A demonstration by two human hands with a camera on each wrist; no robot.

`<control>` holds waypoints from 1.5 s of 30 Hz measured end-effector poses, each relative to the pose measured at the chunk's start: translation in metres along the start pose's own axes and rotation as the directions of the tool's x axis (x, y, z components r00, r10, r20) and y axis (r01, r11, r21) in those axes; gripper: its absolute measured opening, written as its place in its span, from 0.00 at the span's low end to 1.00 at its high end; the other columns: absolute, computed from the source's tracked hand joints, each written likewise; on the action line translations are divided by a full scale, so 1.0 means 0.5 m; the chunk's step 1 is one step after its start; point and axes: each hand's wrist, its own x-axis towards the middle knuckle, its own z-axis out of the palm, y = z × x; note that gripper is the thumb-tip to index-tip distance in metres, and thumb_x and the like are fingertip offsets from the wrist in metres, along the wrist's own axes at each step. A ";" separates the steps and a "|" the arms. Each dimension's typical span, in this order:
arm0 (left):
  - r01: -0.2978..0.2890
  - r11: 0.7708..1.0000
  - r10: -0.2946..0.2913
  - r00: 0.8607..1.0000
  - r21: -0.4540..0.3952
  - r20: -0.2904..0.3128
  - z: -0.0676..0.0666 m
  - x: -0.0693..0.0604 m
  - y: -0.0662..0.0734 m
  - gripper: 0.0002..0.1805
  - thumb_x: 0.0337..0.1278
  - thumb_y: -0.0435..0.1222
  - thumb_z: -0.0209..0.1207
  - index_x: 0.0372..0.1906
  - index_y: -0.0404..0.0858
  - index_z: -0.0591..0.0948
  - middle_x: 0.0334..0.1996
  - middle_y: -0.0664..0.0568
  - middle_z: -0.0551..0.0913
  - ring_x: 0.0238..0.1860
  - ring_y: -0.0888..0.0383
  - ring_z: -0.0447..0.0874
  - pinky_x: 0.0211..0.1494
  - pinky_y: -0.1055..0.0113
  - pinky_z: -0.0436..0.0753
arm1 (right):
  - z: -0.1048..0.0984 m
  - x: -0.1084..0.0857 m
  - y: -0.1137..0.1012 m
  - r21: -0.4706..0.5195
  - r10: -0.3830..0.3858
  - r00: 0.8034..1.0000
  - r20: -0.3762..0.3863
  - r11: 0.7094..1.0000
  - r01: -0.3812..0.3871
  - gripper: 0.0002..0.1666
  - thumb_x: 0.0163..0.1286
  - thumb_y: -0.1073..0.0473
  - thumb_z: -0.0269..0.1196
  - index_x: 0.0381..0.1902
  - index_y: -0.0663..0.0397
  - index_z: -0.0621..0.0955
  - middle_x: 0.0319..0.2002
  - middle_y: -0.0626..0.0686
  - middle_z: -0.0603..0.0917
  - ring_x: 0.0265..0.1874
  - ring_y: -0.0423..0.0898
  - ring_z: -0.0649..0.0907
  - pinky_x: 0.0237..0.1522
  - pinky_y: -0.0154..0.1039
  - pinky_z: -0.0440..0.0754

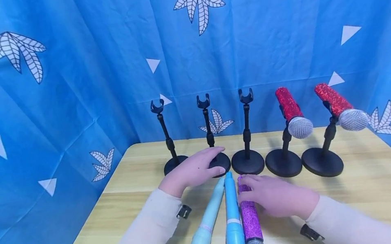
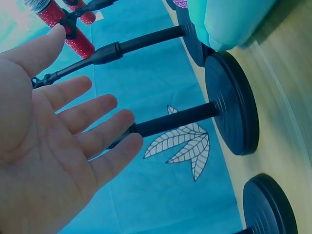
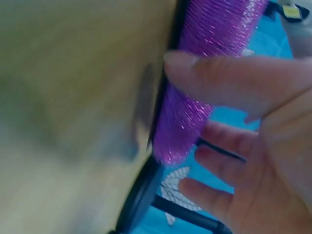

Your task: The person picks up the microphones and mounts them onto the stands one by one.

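A purple glittery microphone (image 1: 251, 220) lies on the table, silver head toward the near edge. My right hand (image 1: 279, 196) curls over its handle; in the right wrist view the thumb of my right hand (image 3: 263, 131) presses the purple sleeve (image 3: 209, 44), with some fingertips partly hidden behind it. Beside it lie a blue microphone (image 1: 233, 216) and a pale turquoise one (image 1: 209, 223), tilted. My left hand (image 1: 193, 169) hovers palm down near the second stand's base (image 1: 221, 163), holding nothing; its fingers are spread in the left wrist view (image 2: 63, 131).
Three black stands with bare clips (image 1: 157, 108), (image 1: 203, 102), (image 1: 246, 97) stand in a row toward the back. To their right, two more stands hold red glittery microphones (image 1: 288, 103), (image 1: 333, 99). A blue patterned curtain (image 1: 261, 26) hangs behind the wooden table (image 1: 97, 221).
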 end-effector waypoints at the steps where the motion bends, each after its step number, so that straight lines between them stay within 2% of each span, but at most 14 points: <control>1: 0.000 1.000 0.000 1.000 -0.015 0.001 0.000 0.005 0.002 0.37 0.72 0.55 0.55 0.79 0.50 0.60 0.76 0.55 0.63 0.75 0.55 0.60 0.73 0.54 0.64 | 0.007 0.001 -0.001 -0.014 -0.004 1.000 -0.006 1.000 0.004 0.30 0.58 0.68 0.71 0.54 0.33 0.82 0.61 0.54 0.75 0.64 0.54 0.75 0.59 0.52 0.78; 5: -0.006 0.999 0.005 1.000 -0.050 -0.010 0.001 0.030 0.009 0.36 0.72 0.56 0.55 0.79 0.51 0.61 0.76 0.57 0.63 0.75 0.55 0.61 0.73 0.53 0.65 | 0.022 -0.004 0.004 -0.043 -0.033 0.999 -0.008 0.999 0.033 0.30 0.53 0.72 0.70 0.47 0.33 0.84 0.56 0.50 0.78 0.63 0.54 0.75 0.60 0.51 0.78; 9: -0.019 0.998 0.018 1.000 -0.061 -0.022 0.008 0.063 0.021 0.38 0.72 0.57 0.54 0.80 0.52 0.58 0.77 0.57 0.61 0.75 0.56 0.60 0.73 0.53 0.65 | 0.029 -0.027 0.018 0.004 -0.039 0.999 -0.012 0.999 0.039 0.31 0.52 0.71 0.71 0.47 0.32 0.83 0.55 0.47 0.79 0.64 0.53 0.75 0.62 0.50 0.76; 14: -0.042 0.985 0.032 0.998 -0.165 -0.062 0.012 0.109 0.041 0.44 0.72 0.56 0.55 0.82 0.56 0.46 0.79 0.57 0.55 0.75 0.57 0.60 0.73 0.54 0.65 | 0.030 -0.056 0.040 0.082 -0.014 0.995 -0.098 0.996 0.022 0.29 0.54 0.71 0.69 0.50 0.36 0.81 0.55 0.46 0.77 0.58 0.48 0.76 0.57 0.47 0.80; 18: -0.057 0.964 0.029 0.994 -0.261 -0.110 0.018 0.147 0.058 0.48 0.72 0.56 0.55 0.82 0.58 0.37 0.81 0.59 0.47 0.76 0.57 0.58 0.74 0.56 0.62 | 0.015 -0.073 0.057 0.148 0.039 0.984 -0.171 0.989 -0.014 0.25 0.59 0.67 0.71 0.51 0.39 0.79 0.53 0.40 0.76 0.54 0.41 0.76 0.56 0.45 0.80; 21: -0.072 0.944 0.022 0.987 -0.321 -0.159 0.024 0.174 0.074 0.49 0.73 0.56 0.54 0.81 0.58 0.34 0.81 0.58 0.46 0.77 0.57 0.56 0.75 0.57 0.61 | -0.001 -0.087 0.065 0.265 0.116 0.979 -0.165 0.962 -0.070 0.24 0.63 0.64 0.71 0.52 0.37 0.77 0.51 0.36 0.76 0.52 0.36 0.77 0.54 0.43 0.81; 23: -0.086 0.933 0.014 0.979 -0.350 -0.201 0.027 0.191 0.084 0.48 0.74 0.55 0.53 0.82 0.55 0.34 0.81 0.55 0.48 0.77 0.56 0.56 0.75 0.57 0.61 | -0.010 -0.097 0.069 0.345 0.159 0.975 -0.153 0.934 -0.098 0.23 0.65 0.64 0.70 0.53 0.36 0.76 0.49 0.34 0.76 0.50 0.35 0.78 0.53 0.42 0.82; 25: -0.107 0.917 0.010 0.969 -0.386 -0.245 0.029 0.207 0.093 0.45 0.76 0.53 0.51 0.82 0.52 0.37 0.79 0.53 0.56 0.75 0.56 0.60 0.73 0.56 0.64 | -0.019 -0.106 0.074 0.397 0.195 0.970 -0.145 0.910 -0.124 0.23 0.68 0.64 0.68 0.55 0.37 0.75 0.49 0.34 0.76 0.49 0.35 0.78 0.52 0.43 0.82; 26: -0.117 0.909 0.007 0.964 -0.401 -0.266 0.030 0.213 0.098 0.43 0.78 0.50 0.50 0.82 0.50 0.39 0.77 0.51 0.60 0.74 0.55 0.63 0.72 0.56 0.66 | -0.022 -0.110 0.076 0.406 0.211 0.967 -0.145 0.904 -0.137 0.23 0.68 0.64 0.67 0.56 0.37 0.75 0.49 0.34 0.76 0.49 0.35 0.79 0.53 0.43 0.82; 28: -0.114 0.910 -0.014 0.953 -0.400 -0.304 0.033 0.224 0.106 0.37 0.80 0.49 0.47 0.82 0.47 0.46 0.71 0.50 0.71 0.69 0.55 0.70 0.68 0.54 0.72 | -0.026 -0.119 0.080 0.405 0.236 0.960 -0.150 0.901 -0.158 0.23 0.69 0.64 0.67 0.57 0.39 0.75 0.49 0.35 0.77 0.50 0.36 0.79 0.54 0.45 0.81; 31: -0.095 0.922 -0.045 0.937 -0.375 -0.347 0.038 0.233 0.116 0.26 0.82 0.45 0.45 0.77 0.46 0.60 0.56 0.53 0.81 0.59 0.55 0.79 0.59 0.54 0.80 | -0.030 -0.129 0.084 0.392 0.273 0.950 -0.150 0.899 -0.196 0.23 0.69 0.63 0.68 0.58 0.43 0.75 0.49 0.35 0.78 0.52 0.37 0.80 0.56 0.47 0.80; 35: -0.073 0.948 -0.055 0.921 -0.310 -0.386 0.044 0.230 0.122 0.12 0.82 0.41 0.46 0.60 0.48 0.73 0.45 0.57 0.85 0.51 0.58 0.82 0.52 0.56 0.82 | -0.033 -0.138 0.086 0.392 0.303 0.941 -0.150 0.892 -0.225 0.23 0.69 0.60 0.68 0.59 0.44 0.76 0.50 0.36 0.79 0.52 0.38 0.80 0.56 0.49 0.80; 39: -0.062 0.961 -0.051 0.917 -0.268 -0.396 0.047 0.218 0.125 0.05 0.81 0.41 0.47 0.50 0.49 0.74 0.42 0.60 0.84 0.45 0.61 0.82 0.47 0.60 0.82 | -0.035 -0.147 0.090 0.408 0.334 0.928 -0.164 0.880 -0.245 0.24 0.69 0.55 0.69 0.60 0.38 0.75 0.52 0.37 0.80 0.53 0.39 0.81 0.56 0.50 0.80; 45: -0.053 0.969 -0.045 0.921 -0.241 -0.387 0.050 0.200 0.131 0.06 0.80 0.43 0.49 0.49 0.48 0.74 0.38 0.59 0.82 0.38 0.60 0.80 0.42 0.61 0.81 | -0.034 -0.152 0.097 0.451 0.346 0.911 -0.225 0.866 -0.217 0.27 0.67 0.50 0.71 0.61 0.37 0.75 0.53 0.35 0.79 0.54 0.38 0.80 0.57 0.49 0.80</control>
